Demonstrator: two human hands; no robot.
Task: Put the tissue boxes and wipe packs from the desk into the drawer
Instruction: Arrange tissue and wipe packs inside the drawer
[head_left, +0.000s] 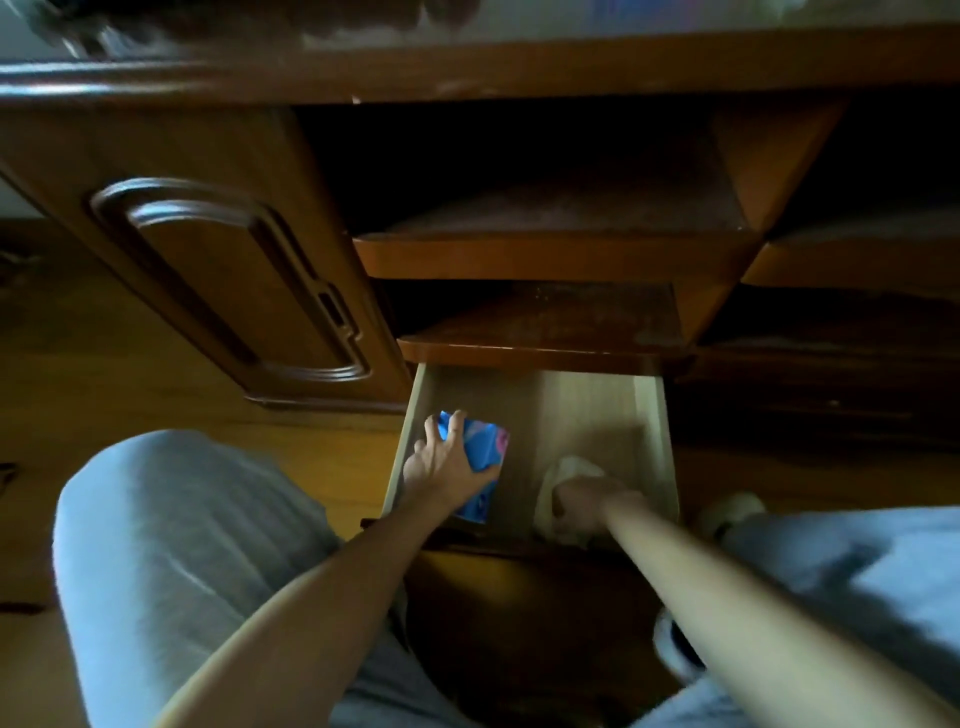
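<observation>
The bottom drawer (592, 405) of the wooden desk is pulled out below me, its pale inside showing. My left hand (441, 462) grips a blue pack (485, 447) with pink print, holding it inside the drawer at its left side. My right hand (582, 504) is down in the right front part of the drawer, fingers curled over a pale cream pack (571, 467). Much of that pack is hidden by the hand and blurred.
Two open shelves (545, 249) sit above the drawer, under the desk top edge (467, 67). A cabinet door (234, 270) stands to the left. My knees in grey shorts (182, 545) flank the drawer. A slippered foot (732, 512) rests on the wooden floor at the right.
</observation>
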